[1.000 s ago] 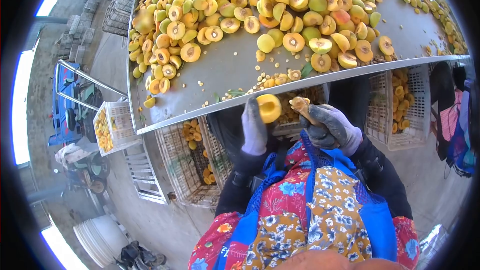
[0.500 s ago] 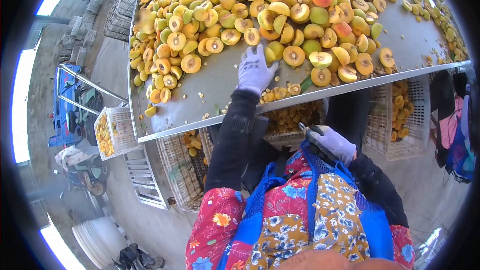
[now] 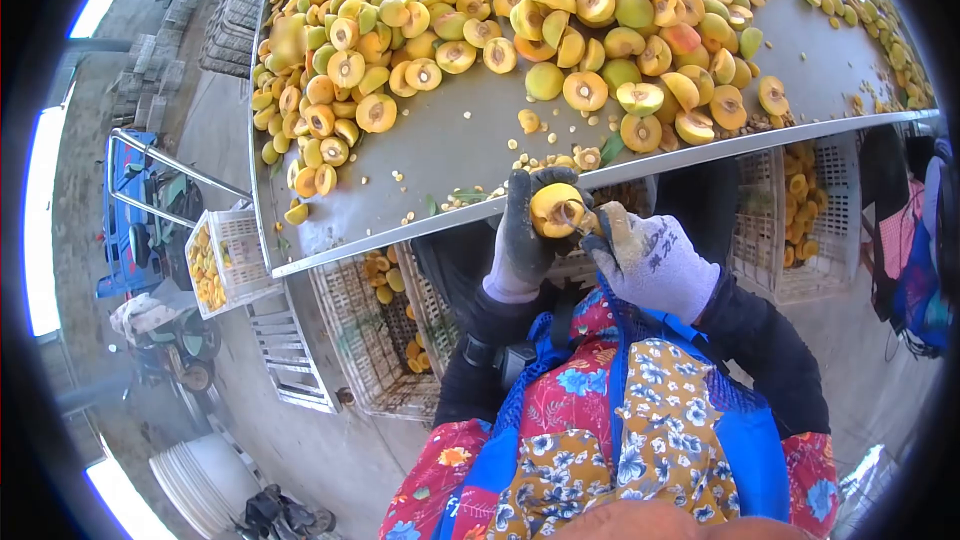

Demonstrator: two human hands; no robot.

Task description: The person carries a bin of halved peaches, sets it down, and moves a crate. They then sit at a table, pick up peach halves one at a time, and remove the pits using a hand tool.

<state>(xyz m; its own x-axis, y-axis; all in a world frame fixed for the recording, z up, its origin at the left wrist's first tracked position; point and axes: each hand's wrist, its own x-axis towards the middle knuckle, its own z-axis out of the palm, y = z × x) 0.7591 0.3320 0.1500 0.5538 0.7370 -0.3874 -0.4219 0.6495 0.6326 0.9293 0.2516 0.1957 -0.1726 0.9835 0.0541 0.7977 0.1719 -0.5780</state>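
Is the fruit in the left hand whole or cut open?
Cut open: the fruit in the left hand shows a flat yellow cut face with a brown centre; the right hand touches it.

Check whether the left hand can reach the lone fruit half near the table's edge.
Likely yes, once freed: the left hand grips another fruit with the right hand on it. Only bare table lies before the lone half.
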